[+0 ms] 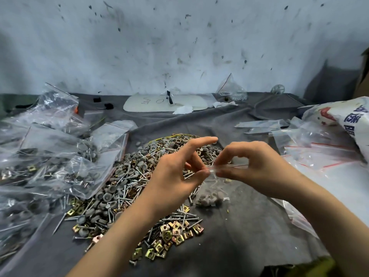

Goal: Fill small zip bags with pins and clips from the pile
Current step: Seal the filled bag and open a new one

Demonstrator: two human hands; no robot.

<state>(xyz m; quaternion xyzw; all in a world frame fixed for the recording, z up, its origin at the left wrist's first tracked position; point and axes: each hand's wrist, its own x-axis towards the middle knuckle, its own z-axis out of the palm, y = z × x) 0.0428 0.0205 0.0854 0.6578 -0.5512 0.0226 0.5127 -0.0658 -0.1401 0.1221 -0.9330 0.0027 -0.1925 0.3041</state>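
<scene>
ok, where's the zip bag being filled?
Head view, centre-right: the zip bag hangs pinched between left hand and right hand, at the right edge of the pile.

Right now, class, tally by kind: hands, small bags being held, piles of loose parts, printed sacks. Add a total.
Hands: 2 (left hand, right hand)
Small bag held between them: 1
Pile of loose parts: 1
Printed sack: 1
Total: 5
</scene>
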